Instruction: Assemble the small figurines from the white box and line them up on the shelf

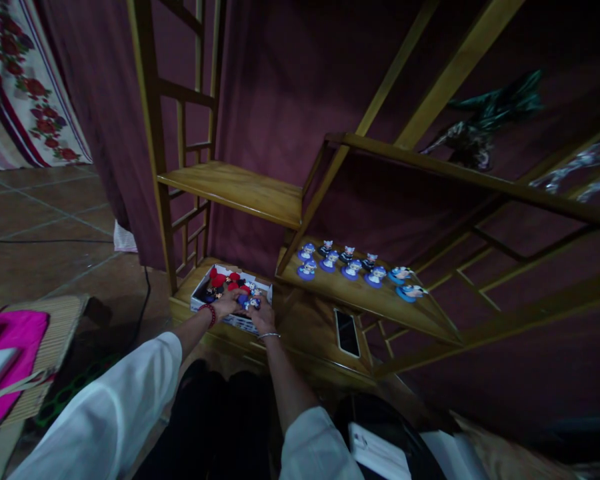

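A shallow white box (197,297) stands on the low wooden shelf, with several small figurines in it. Red figurines (219,278) fill its left and back part, and paler ones lie towards the right. Over the box's front half, my left hand (226,305), with a red bead bracelet, has its fingers closed at a small blue-purple figurine (251,303). My right hand (264,316), wearing a silver bangle, grips the same figurine from the right. The fingers partly cover it, so its full shape is hidden.
On the raised wooden shelf (315,285) to the right stand several purple-based figurines (353,269), dark ones behind and two blue-based ones (411,292). A phone (347,332) lies below. A wooden post (153,147) rises left of the box; a ledge (240,190) overhangs behind it.
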Demonstrator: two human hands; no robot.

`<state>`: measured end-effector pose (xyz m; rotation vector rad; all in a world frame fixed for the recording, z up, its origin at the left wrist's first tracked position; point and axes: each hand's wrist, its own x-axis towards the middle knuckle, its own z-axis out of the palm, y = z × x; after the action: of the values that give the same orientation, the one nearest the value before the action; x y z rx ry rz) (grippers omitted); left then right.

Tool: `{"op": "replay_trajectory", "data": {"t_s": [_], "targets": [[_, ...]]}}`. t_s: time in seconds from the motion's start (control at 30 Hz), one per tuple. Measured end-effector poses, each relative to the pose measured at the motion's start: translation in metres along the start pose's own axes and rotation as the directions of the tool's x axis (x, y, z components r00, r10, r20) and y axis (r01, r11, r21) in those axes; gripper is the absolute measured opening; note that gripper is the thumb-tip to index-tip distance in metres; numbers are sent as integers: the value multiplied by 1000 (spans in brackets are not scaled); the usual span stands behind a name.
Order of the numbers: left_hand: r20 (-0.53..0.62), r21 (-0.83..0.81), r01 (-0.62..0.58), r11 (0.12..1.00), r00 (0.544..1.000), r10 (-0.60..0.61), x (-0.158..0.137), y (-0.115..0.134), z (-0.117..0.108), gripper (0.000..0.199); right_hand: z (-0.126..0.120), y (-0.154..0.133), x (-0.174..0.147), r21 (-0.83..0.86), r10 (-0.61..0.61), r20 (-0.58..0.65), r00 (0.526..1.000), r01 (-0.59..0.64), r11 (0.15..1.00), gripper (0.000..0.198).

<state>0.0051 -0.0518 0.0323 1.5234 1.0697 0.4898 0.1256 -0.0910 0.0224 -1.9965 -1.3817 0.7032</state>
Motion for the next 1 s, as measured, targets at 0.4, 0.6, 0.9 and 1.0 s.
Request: {"op": "replay_trajectory", "data": {"t_s": [0.4,0.6,0.9,1.0], "targets": [[-64,-632,-61,773,998,26,-40,-2,8,53,-4,-4,-31,188,-47,-124,991,70,980,27],[-78,-726,-78,683,996,31,-68,1,16,52,-9,-6,-54,239,-80,-147,986,114,964,26],[-126,-789,-112,604,992,20,-112,4,35,51,-19,-2,-95,274,-118,-172,978,162,948,25],[-148,-803,-130,582,989,17,-128,7,42,50,-21,0,-108,287,-166,-171,971,211,934,25]]}}
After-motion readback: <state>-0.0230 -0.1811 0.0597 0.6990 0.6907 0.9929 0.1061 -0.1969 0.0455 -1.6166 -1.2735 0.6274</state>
